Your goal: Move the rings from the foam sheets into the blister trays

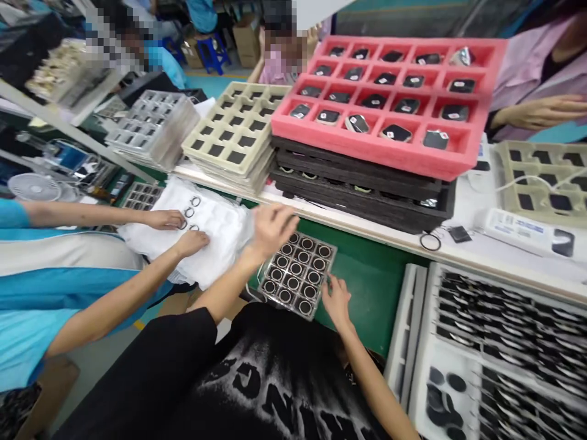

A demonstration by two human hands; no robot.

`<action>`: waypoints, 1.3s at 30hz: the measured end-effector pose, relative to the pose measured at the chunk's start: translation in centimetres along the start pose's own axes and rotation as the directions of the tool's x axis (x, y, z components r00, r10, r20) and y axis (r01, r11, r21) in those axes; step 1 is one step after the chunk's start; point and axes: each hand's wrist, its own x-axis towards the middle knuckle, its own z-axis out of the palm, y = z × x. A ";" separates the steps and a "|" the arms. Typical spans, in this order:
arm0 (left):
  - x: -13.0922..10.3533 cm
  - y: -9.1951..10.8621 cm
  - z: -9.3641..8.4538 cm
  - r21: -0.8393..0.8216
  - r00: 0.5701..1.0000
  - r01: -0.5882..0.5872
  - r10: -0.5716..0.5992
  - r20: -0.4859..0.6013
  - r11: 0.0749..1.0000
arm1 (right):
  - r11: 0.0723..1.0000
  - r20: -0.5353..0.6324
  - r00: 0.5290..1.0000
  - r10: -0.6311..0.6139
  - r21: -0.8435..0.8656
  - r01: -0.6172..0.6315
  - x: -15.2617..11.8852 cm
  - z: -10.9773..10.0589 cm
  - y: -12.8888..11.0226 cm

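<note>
A clear plastic tray [332, 253] lies tilted close to my body, its several compartments holding round dark pieces with pale rings. At its right edge is my right hand [338, 300], thumb and fingers closed on the rim. My left hand [274, 229] is raised over the tray's far left corner; its fingers look bent but are smeared by motion, and I cannot make out anything in them. Left of it, a co-worker's two hands rest on a white plastic-wrapped bundle [220, 229] with several black rings [189, 212] on it.
Across the shelf stand a pink foam tray [367, 137] of dark square devices on black foam trays [358, 195], and stacked cream trays [197, 153]. A white rack [433, 305] of black parts is at right. Green mat [371, 275] surrounds my right hand.
</note>
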 end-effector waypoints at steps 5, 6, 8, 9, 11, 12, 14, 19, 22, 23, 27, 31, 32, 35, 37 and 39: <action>8.6 -8.4 -9.1 0.143 0.985 0.050 -0.025 -0.168 0.988 | 0.867 -0.027 0.890 -0.456 0.210 0.451 4.2 0.2 -12.8; 9.6 -9.6 -9.6 0.164 0.994 0.012 0.006 -0.110 0.986 | 0.809 -0.056 0.843 -0.534 0.254 0.530 5.4 0.4 -16.4; 10.8 -11.4 -9.6 0.191 0.997 -0.081 0.080 0.010 0.978 | 0.711 -0.112 0.771 -0.627 0.321 0.625 7.9 0.9 -23.4; 11.1 -12.0 -9.5 0.198 0.992 -0.124 0.116 0.054 0.972 | 0.693 -0.150 0.762 -0.630 0.333 0.639 9.2 1.1 -26.5; 11.5 -12.6 -9.1 0.202 0.981 -0.188 0.171 0.096 0.961 | 0.713 -0.218 0.778 -0.589 0.315 0.627 11.8 1.6 -31.7; 11.6 -12.8 -9.0 0.195 0.976 -0.208 0.191 0.103 0.958 | 0.728 -0.241 0.787 -0.568 0.299 0.617 12.9 1.8 -33.5; 12.0 -13.0 -9.0 0.162 0.971 -0.232 0.220 0.091 0.959 | 0.747 -0.271 0.791 -0.548 0.268 0.609 14.6 2.1 -35.8; 13.5 -13.0 -9.8 0.020 0.968 -0.245 0.246 -0.042 0.969 | 0.760 -0.378 0.790 -0.483 0.267 0.592 15.7 2.5 -37.5; 14.4 -12.7 -10.7 -0.053 0.972 -0.212 0.206 -0.112 0.976 | 0.783 -0.394 0.799 -0.454 0.253 0.569 15.4 2.3 -37.8; 14.8 -12.6 -11.1 -0.085 0.974 -0.197 0.185 -0.133 0.977 | 0.792 -0.394 0.801 -0.450 0.238 0.562 15.3 2.2 -37.8; 17.6 -11.9 -14.1 -0.258 0.964 -0.132 0.063 -0.260 0.957 | 0.836 -0.378 0.829 -0.413 0.204 0.510 15.1 2.3 -37.0; 20.6 -10.3 -19.1 -0.423 0.837 -0.159 -0.105 -0.537 0.892 | 0.854 -0.331 0.863 -0.382 0.231 0.466 15.3 2.2 -36.3; 20.6 -9.6 -20.3 -0.436 0.802 -0.182 -0.123 -0.584 0.881 | 0.851 -0.314 0.869 -0.382 0.246 0.464 15.3 2.1 -36.3; 16.8 -6.9 -21.8 -0.381 0.756 -0.229 -0.083 -0.650 0.896 | 0.798 -0.323 0.866 -0.382 0.358 0.486 13.8 0.8 -36.4; 11.5 -5.1 -20.4 -0.269 0.753 -0.240 0.004 -0.658 0.933 | 0.692 -0.344 0.862 -0.373 0.516 0.505 11.3 -0.5 -36.0; 5.1 -3.6 -17.4 -0.107 0.786 -0.284 0.168 -0.595 0.953 | 0.527 -0.299 0.869 -0.395 0.701 0.480 7.8 -2.0 -34.7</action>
